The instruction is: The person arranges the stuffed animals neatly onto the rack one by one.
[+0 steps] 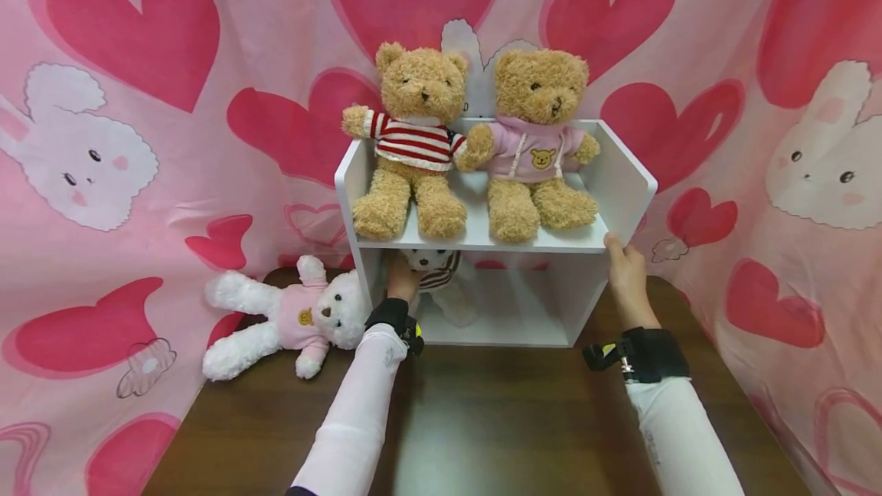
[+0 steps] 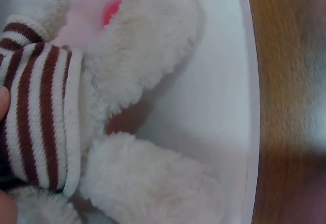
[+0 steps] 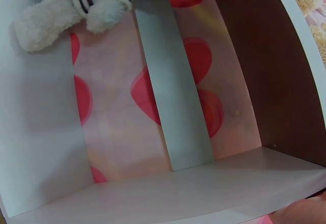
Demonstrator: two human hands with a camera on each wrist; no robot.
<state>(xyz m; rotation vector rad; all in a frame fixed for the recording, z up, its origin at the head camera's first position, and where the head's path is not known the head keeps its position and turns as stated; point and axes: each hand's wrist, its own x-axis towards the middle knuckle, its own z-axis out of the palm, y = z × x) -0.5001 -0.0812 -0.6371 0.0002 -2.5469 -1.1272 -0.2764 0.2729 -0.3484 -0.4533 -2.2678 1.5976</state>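
My left hand (image 1: pixel 402 279) reaches into the lower compartment of a white two-tier shelf (image 1: pixel 475 239). There it holds a white teddy bear (image 2: pixel 147 40) in a brown-and-white striped sweater (image 2: pixel 43 117), with fingers showing at the sweater's edge. The bear's legs point toward the shelf's front edge; part of its head is hidden under the upper board. At the shelf's right side, my right hand (image 1: pixel 627 274) grips the side panel (image 3: pixel 239 183) from outside, thumb near the corner of the upper board.
On the upper tier sit two tan teddy bears, one in a red-striped sweater (image 1: pixel 416 144), one in a pink hoodie (image 1: pixel 530 151). A white bear in pink (image 1: pixel 299 320) lies left of the shelf on the brown table (image 1: pixel 482 419). Heart-print cloth (image 1: pixel 276 21) hangs behind.
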